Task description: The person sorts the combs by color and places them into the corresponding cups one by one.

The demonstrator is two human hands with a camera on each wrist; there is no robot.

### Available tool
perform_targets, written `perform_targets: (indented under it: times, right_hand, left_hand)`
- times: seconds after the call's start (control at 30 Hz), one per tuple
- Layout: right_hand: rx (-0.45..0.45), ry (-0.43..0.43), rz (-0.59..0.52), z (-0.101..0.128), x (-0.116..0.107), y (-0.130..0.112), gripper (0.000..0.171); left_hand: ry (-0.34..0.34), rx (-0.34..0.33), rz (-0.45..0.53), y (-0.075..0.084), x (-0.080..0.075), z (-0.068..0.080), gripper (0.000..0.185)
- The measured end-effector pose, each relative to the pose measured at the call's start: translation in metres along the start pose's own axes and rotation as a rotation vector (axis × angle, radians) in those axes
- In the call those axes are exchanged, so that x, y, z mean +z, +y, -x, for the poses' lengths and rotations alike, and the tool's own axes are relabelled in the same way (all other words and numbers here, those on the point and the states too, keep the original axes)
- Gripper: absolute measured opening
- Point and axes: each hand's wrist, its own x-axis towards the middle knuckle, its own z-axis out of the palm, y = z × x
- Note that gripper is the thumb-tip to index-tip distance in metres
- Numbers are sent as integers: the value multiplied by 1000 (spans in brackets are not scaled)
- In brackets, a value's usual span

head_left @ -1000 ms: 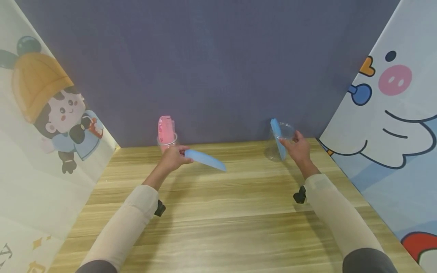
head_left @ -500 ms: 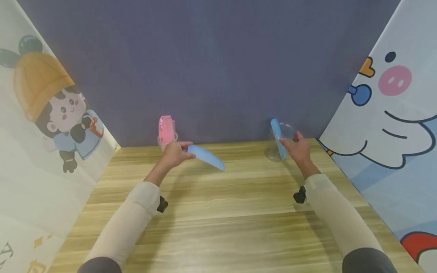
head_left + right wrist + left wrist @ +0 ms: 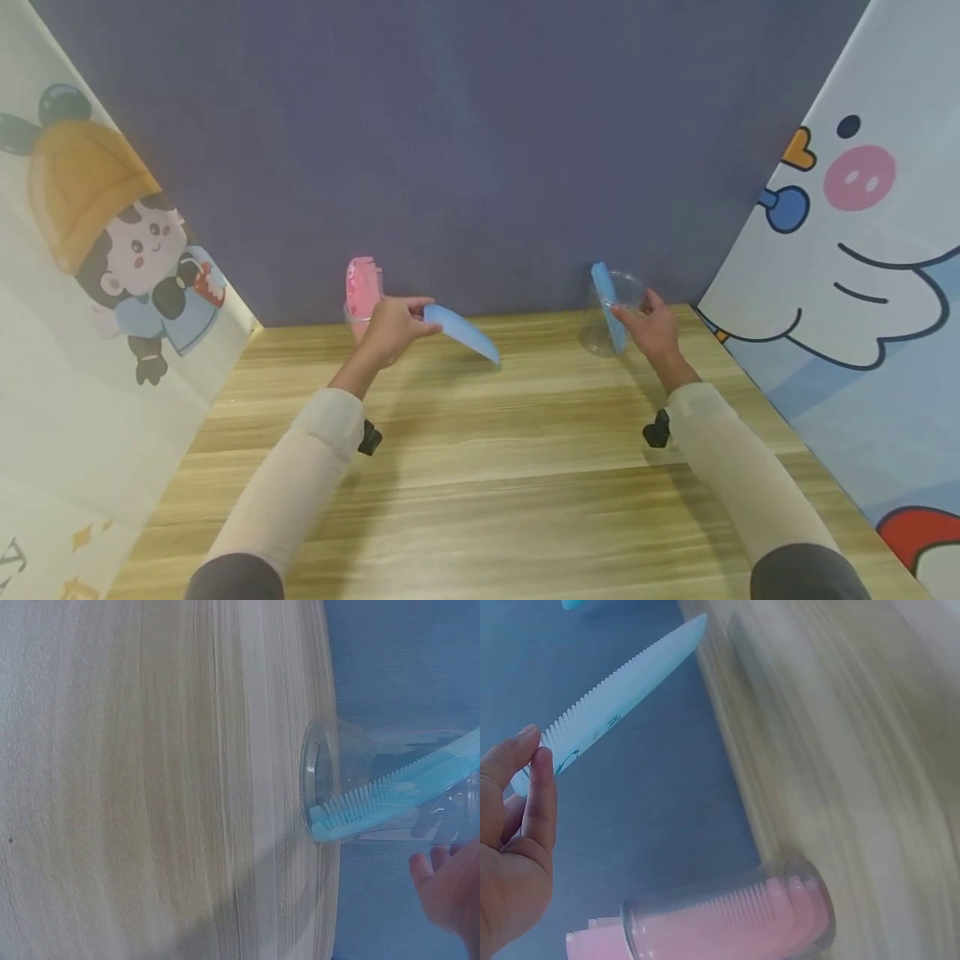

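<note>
My left hand (image 3: 392, 329) pinches a blue comb (image 3: 463, 333) at one end, the comb slanting down to the right above the table. The left wrist view shows its teeth and dark print (image 3: 622, 690). Just behind that hand stands a clear plastic cup (image 3: 634, 930) with several pink combs (image 3: 363, 287), partly hidden by the hand in the head view. My right hand (image 3: 654, 329) holds a second clear cup (image 3: 595, 337) by its right side near the rim. Blue combs (image 3: 607, 304) lean inside this cup, their tops above the rim.
The wood-grain table (image 3: 480, 500) meets a dark grey-blue back panel (image 3: 480, 167). White side panels with cartoon prints stand at left (image 3: 112, 400) and right (image 3: 915, 333). Both cups are close to the back panel.
My left hand has moved right and slightly away from me with the blue comb, covering more of the pink combs' cup. My right hand and its cup have stayed in place.
</note>
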Motion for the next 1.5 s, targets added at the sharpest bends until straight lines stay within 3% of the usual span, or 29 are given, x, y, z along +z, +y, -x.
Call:
perform_targets:
  times: [0.23, 0.5, 0.7, 0.83, 1.07, 1.27, 1.5]
  right_hand:
    - [0, -9, 13, 0, 2, 3, 100]
    - [-10, 1, 30, -1, 4, 7, 99]
    - [-10, 8, 30, 1, 4, 7, 96]
    - [-10, 0, 24, 1, 4, 7, 97]
    - [-12, -9, 37, 0, 3, 6, 98]
    - [-24, -5, 40, -2, 2, 6, 98]
    - [-32, -1, 43, -2, -1, 6, 97]
  left_hand:
    - [23, -43, 117, 12, 2, -3, 58]
    - [60, -15, 15, 27, 6, -13, 56]
    - [92, -40, 56, 35, 10, -15, 52]
    - [108, -102, 103, 34, 12, -14, 49]
    - [53, -183, 214, 24, 12, -12, 51]
    - [6, -192, 156, 16, 11, -11, 54]
    - [-30, -162, 82, 22, 7, -8, 56]
